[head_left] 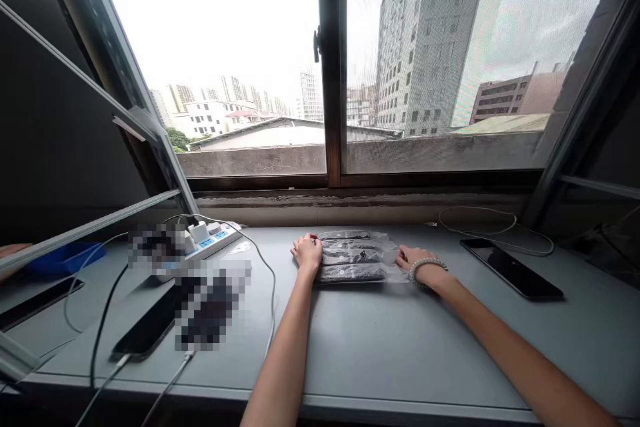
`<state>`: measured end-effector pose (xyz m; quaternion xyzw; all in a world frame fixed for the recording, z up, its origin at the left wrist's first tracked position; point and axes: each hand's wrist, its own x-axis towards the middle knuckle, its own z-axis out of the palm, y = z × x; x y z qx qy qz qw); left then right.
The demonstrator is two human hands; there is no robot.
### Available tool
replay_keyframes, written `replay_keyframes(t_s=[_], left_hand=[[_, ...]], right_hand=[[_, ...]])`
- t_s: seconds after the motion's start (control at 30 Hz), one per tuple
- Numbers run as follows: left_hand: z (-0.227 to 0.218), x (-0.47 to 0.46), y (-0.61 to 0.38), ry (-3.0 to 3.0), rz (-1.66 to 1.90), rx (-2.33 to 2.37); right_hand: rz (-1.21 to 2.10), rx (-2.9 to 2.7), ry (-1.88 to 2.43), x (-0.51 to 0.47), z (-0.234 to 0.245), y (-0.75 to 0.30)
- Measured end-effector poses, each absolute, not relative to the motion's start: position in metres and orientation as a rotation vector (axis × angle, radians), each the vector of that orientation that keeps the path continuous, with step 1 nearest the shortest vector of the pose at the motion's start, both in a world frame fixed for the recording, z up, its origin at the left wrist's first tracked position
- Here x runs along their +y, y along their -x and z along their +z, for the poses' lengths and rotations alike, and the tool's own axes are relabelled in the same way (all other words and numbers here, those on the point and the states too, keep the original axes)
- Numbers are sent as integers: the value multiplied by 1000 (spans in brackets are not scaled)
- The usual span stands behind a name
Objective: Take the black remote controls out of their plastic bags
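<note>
A clear plastic bag (354, 256) lies flat on the grey table in front of me. Inside it are dark, folded-looking items in several long rows; I cannot make out their kind. My left hand (307, 252) is closed over the bag's left edge with curled fingers. At the opposite end, my right hand (417, 263), with a beaded bracelet (429, 268) on its wrist, pinches the loose transparent end of the bag. The fingertips of both hands are partly hidden.
A black phone (513, 268) lies to the right, near a white cable (480, 230). On the left are a power strip (210, 240) with plugs, another dark phone (150, 320), a blue tray (67, 259) and several cables. Metal shelf posts flank the table (400, 353), before a window.
</note>
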<state>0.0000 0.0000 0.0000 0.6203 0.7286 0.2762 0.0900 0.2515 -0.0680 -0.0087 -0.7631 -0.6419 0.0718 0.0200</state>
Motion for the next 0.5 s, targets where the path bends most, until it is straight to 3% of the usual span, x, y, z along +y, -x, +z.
replay_keyframes(t_s=[0.33,0.5], left_hand=[[1,0,-5,-2069,820,2166],[11,-23,-29,-2539,740,1444]], right_hand=[[192,-1980,2374,-67,-10,-251],[143,-1998,2367,-68,-10,-252]])
